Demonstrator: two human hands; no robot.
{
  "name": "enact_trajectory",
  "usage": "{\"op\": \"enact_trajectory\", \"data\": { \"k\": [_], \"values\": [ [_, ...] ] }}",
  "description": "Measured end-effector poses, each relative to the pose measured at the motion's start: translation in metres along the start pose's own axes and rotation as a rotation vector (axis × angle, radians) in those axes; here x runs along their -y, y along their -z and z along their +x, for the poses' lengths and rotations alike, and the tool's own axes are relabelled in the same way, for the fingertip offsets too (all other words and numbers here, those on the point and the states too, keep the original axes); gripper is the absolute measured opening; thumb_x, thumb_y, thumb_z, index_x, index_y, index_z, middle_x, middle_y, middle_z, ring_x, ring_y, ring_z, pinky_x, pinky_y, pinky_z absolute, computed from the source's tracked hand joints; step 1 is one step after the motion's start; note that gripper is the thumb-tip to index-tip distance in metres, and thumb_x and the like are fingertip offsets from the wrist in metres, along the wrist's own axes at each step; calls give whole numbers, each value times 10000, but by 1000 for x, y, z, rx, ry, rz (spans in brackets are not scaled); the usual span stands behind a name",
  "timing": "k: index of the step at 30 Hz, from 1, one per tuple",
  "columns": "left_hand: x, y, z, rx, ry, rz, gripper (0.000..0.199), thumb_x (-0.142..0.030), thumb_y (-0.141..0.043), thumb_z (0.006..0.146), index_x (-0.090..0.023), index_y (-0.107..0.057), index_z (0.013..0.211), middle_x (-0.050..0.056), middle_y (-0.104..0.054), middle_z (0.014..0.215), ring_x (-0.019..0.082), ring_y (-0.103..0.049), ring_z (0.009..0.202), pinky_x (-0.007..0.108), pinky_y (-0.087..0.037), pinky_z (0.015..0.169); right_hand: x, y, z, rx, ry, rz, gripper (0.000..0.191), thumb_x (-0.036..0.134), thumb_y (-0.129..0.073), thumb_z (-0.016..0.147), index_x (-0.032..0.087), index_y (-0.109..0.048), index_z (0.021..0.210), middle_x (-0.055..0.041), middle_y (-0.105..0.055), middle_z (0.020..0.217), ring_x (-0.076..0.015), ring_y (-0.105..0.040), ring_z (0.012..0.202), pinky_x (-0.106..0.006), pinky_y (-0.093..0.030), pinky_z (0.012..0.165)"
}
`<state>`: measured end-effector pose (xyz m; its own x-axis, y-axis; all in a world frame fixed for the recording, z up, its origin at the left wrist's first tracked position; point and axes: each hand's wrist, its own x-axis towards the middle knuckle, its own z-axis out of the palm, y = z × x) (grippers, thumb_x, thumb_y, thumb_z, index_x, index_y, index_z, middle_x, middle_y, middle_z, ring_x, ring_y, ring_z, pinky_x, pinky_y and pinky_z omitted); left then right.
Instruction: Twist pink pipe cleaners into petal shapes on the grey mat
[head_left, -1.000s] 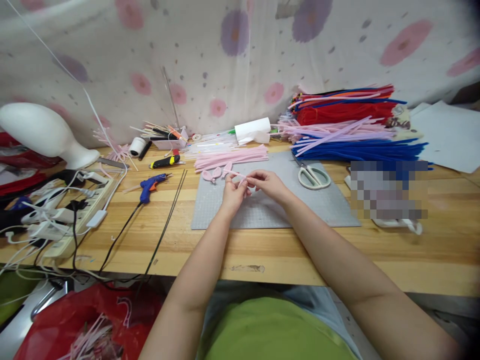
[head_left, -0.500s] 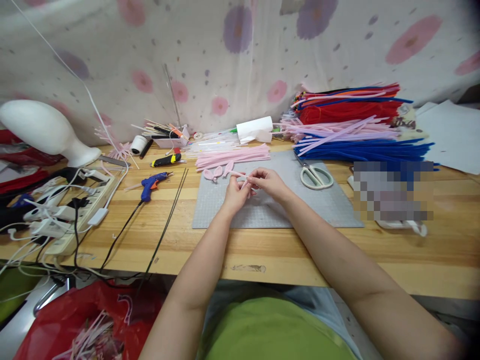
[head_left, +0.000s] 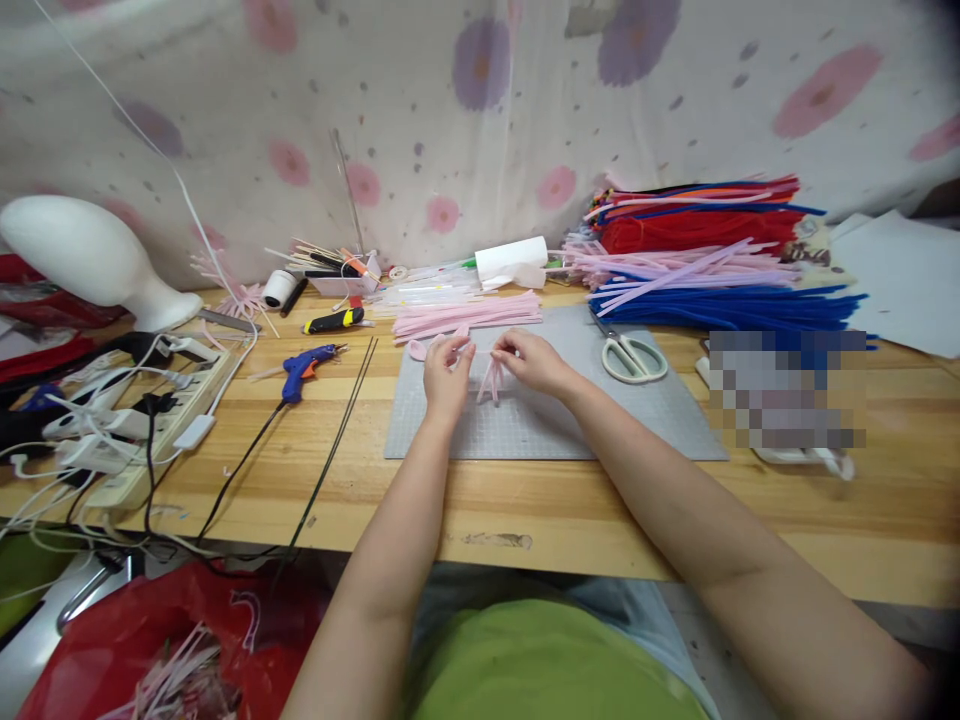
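Over the grey cutting mat (head_left: 420,425), my right hand (head_left: 531,362) pinches a small bunch of pale pink pipe cleaners (head_left: 490,382), whose ends hang down and spread apart below the fingertips. Just to the left is my left hand (head_left: 448,378), raised with its fingers closed together. Whether anything is between those fingers is hidden. Behind the left hand, a pink looped pipe-cleaner piece (head_left: 417,350) lies partly covered on the mat. A bundle of straight pink pipe cleaners (head_left: 465,316) rests along the mat's back edge.
White-handled scissors (head_left: 634,358) lie on the mat's right side. Blue pipe cleaners (head_left: 727,304) and red ones (head_left: 697,234) are piled behind. To the left are a blue glue gun (head_left: 303,374), a yellow-black cutter (head_left: 333,321) and a power strip (head_left: 172,420) with tangled cables.
My hands have moved apart; the left shifted left and rose slightly. The pink strand that spanned both hands now shows as several ends hanging below my right hand.
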<state>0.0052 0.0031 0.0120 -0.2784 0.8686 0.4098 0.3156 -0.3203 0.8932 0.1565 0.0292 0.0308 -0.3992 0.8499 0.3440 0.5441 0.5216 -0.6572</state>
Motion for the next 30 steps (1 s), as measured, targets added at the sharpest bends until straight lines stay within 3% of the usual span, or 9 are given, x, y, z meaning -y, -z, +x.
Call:
{"op": "enact_trajectory", "data": {
  "k": [4,11,15,20,24,30],
  "values": [
    [3,0,-3,74,1,84,174,-301,-571,707,-146,-647,728,45,-609,733,120,-540,713,246,-414,686,-3,-11,-3,-72,-68,131,131,272,-473,739,163,-504,673,-22,-531,676,-128,-466,647,-255,-352,612],
    [-2,-7,-9,183,139,48,201,-304,-590,668,-132,-658,746,43,-642,710,112,-551,636,241,-415,634,-9,-24,1,-200,-276,426,192,356,-513,685,165,-508,680,25,-481,566,-96,-422,530,-233,-339,511],
    [-1,-9,-9,191,171,70,155,-271,-610,632,-126,-649,671,32,-629,655,113,-543,613,239,-410,620,-2,-22,0,-172,-312,577,215,365,-566,639,162,-504,668,26,-488,565,-81,-416,493,-226,-332,470],
    [2,-9,-8,263,266,-107,179,-274,-624,617,-124,-662,707,36,-646,672,116,-559,623,240,-428,628,4,-16,-2,-82,-315,774,260,393,-605,614,163,-487,640,37,-483,550,-64,-415,473,-216,-331,457],
    [0,-10,-9,357,394,-267,261,-318,-618,628,-119,-673,787,39,-656,676,120,-568,592,255,-450,601,1,-17,-1,-111,-306,822,272,396,-622,603,163,-486,639,39,-489,544,-64,-428,466,-219,-345,463],
    [-10,-11,-14,431,578,-364,233,-307,-630,611,-106,-666,723,39,-646,629,124,-576,570,274,-471,601,-3,-24,-1,-160,-341,805,248,374,-629,601,167,-495,633,41,-501,522,-70,-440,439,-227,-365,450]
  ]
}}
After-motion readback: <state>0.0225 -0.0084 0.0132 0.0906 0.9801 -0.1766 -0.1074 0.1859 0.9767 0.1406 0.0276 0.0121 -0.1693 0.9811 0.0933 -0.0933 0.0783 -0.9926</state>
